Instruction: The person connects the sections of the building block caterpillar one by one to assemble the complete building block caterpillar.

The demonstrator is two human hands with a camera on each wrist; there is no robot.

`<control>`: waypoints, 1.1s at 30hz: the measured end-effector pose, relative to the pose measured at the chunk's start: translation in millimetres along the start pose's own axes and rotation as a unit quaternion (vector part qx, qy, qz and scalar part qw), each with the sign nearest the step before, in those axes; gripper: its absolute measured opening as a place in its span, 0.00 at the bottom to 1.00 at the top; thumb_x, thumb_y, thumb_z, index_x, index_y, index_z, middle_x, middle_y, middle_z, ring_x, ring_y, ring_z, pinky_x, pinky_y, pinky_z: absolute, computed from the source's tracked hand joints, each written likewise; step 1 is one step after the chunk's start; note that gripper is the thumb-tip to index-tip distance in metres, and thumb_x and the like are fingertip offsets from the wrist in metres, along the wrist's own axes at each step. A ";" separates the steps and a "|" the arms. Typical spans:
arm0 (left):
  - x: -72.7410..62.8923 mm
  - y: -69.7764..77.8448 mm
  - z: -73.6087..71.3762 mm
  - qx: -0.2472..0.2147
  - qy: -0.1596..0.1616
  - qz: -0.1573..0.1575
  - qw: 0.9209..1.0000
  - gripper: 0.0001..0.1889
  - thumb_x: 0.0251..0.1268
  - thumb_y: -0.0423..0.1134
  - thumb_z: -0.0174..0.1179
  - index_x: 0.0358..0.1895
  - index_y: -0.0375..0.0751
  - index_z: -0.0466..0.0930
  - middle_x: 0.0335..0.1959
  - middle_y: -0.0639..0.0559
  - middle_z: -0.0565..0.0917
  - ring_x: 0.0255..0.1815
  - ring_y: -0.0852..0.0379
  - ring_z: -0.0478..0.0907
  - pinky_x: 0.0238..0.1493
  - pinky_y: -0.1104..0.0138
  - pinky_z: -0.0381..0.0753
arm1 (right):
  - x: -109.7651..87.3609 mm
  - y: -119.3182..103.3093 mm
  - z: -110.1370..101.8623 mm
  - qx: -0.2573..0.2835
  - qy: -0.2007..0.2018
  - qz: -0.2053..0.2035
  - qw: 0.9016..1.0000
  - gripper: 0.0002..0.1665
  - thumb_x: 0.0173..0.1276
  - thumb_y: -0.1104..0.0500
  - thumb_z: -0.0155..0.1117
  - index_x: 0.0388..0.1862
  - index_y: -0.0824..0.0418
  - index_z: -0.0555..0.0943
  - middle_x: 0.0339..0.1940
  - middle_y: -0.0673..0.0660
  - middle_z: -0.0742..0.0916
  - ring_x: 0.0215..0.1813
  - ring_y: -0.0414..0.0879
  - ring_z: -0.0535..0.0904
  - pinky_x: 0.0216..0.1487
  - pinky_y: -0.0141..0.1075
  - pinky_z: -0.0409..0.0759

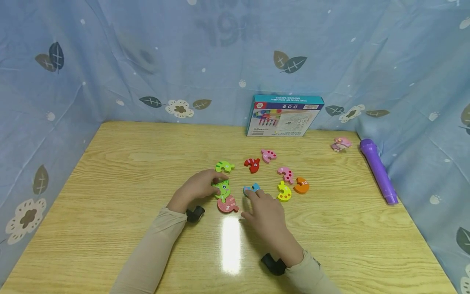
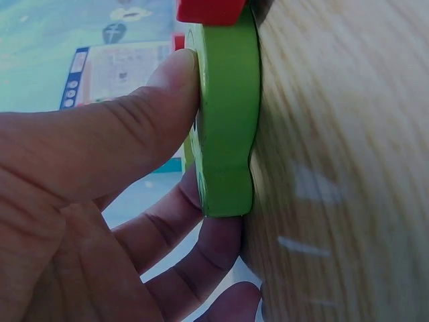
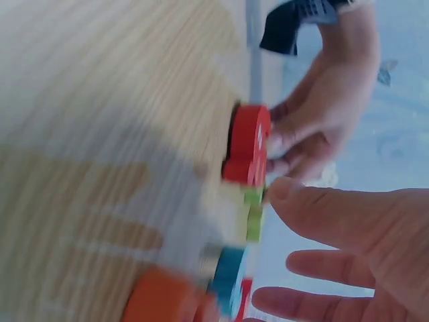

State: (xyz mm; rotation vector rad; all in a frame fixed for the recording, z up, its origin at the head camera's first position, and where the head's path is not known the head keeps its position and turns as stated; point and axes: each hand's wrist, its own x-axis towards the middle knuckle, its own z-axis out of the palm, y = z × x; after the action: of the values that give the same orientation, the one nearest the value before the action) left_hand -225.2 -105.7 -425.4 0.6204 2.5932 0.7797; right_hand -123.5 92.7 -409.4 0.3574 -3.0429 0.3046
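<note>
My left hand [image 1: 198, 185] pinches a green caterpillar-head puzzle piece [image 1: 223, 188], thumb on its face and fingers at its edge. Joined to the head is a red piece numbered 2 [image 1: 227, 205]; in the left wrist view the green piece's side [image 2: 229, 114] lies against the table. Over a blue puzzle piece [image 1: 251, 188] is my right hand [image 1: 269, 214], its fingertips at the piece and partly covering it. The right wrist view has that thumb and fingers spread apart, nothing between them. A light green striped piece [image 1: 224, 166] lies just beyond my left fingers.
Scattered to the right are a red piece [image 1: 252, 165], pink pieces [image 1: 269, 155] [image 1: 285, 174], a yellow piece [image 1: 284, 192] and an orange piece numbered 10 [image 1: 302, 185]. A box [image 1: 284, 116] stands behind, with a small pink figure [image 1: 341, 144] and a purple microphone [image 1: 379, 171] at right.
</note>
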 end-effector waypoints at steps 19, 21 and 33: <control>-1.0 -0.4 -0.3 -0.014 -0.003 -0.005 1.000 0.25 0.53 0.36 0.67 0.58 0.52 0.76 0.37 0.54 0.75 0.38 0.56 0.69 0.39 0.65 0.70 | -34.6 41.3 0.4 0.020 -0.057 -0.017 0.998 0.41 0.40 0.51 0.79 0.56 0.58 0.76 0.43 0.53 0.79 0.39 0.48 0.74 0.31 0.38 0.74; -0.8 -0.8 -0.1 -0.014 -0.002 -0.005 1.000 0.25 0.53 0.36 0.66 0.58 0.52 0.76 0.38 0.54 0.76 0.38 0.57 0.70 0.40 0.64 0.71 | -34.3 41.4 1.3 0.019 -0.054 -0.036 0.998 0.38 0.42 0.54 0.79 0.55 0.57 0.76 0.42 0.52 0.80 0.38 0.47 0.74 0.31 0.37 0.73; 3.1 -3.5 2.2 -0.018 0.001 -0.009 1.000 0.25 0.54 0.37 0.66 0.58 0.53 0.76 0.45 0.53 0.78 0.46 0.56 0.73 0.48 0.61 0.73 | -17.6 21.2 5.8 0.049 -0.032 -0.069 0.996 0.28 0.48 0.47 0.74 0.48 0.53 0.80 0.37 0.48 0.79 0.33 0.41 0.72 0.29 0.34 0.70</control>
State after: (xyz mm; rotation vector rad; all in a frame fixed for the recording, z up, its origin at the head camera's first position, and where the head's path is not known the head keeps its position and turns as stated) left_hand -227.9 -105.9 -429.8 0.5842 2.5768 0.8199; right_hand -111.7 115.7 -420.5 0.5926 -3.0517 0.4418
